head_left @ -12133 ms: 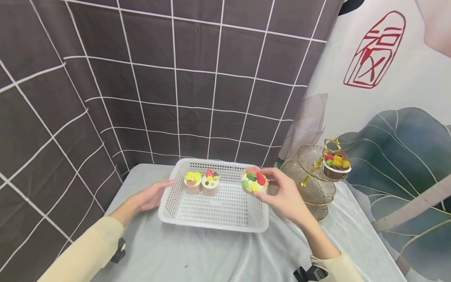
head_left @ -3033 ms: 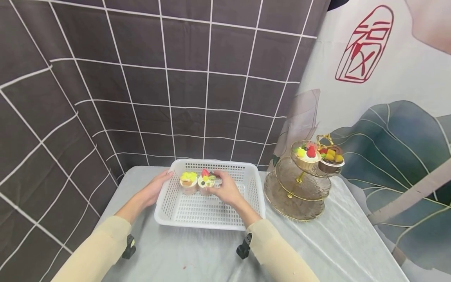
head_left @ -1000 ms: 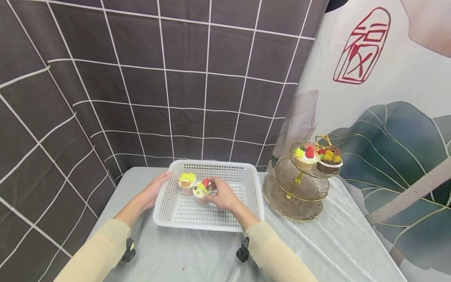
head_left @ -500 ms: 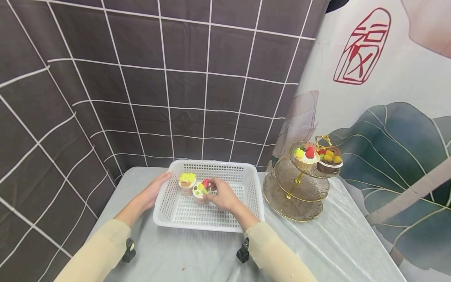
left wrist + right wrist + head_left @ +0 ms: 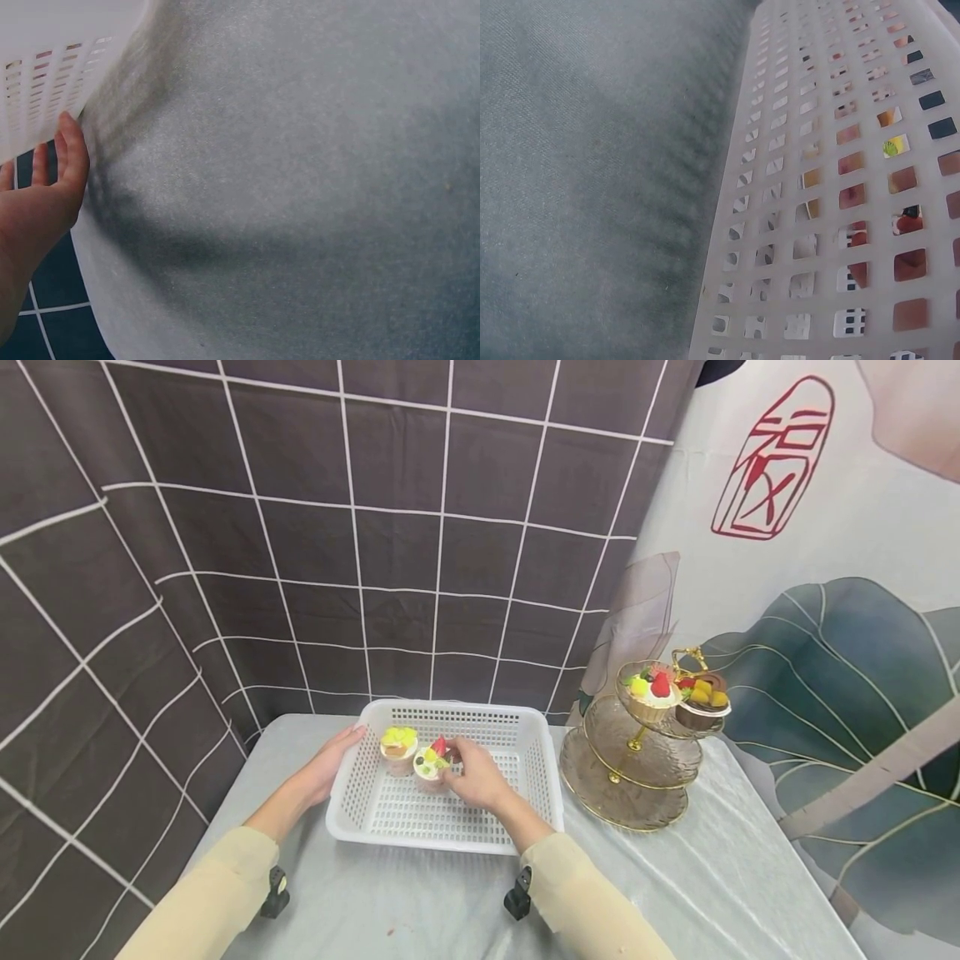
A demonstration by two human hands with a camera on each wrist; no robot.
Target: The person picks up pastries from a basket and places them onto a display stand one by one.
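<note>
In the head view, a white plastic basket [image 5: 442, 817] sits on the table. My right hand [image 5: 480, 775] reaches into it and pinches a small dessert cup [image 5: 428, 768] topped with white cream, a strawberry and fruit bits. Beside that stands another cup with yellow topping [image 5: 398, 745]. My left hand [image 5: 333, 762] rests its fingertips against the basket's left side from outside; in the left wrist view, the fingers of this left hand [image 5: 45, 199] are extended loosely at the wall. The right wrist view is mostly the basket's slotted wall [image 5: 881, 262], with the right hand showing only through the holes.
Right of the basket stands a three-tier glass stand [image 5: 637, 758] with gold trim. Its top tier bears a fruit-topped cream cupcake [image 5: 654, 697] and a chocolate cup with yellow fruit [image 5: 702, 700]. A grey cloth [image 5: 420, 902] covers the table; a dark tiled curtain [image 5: 405, 560] hangs behind.
The cream cupcake earlier held over the basket now sits on the stand. My right hand has since gripped the strawberry cup and drawn it slightly nearer; over the last second it barely moves.
</note>
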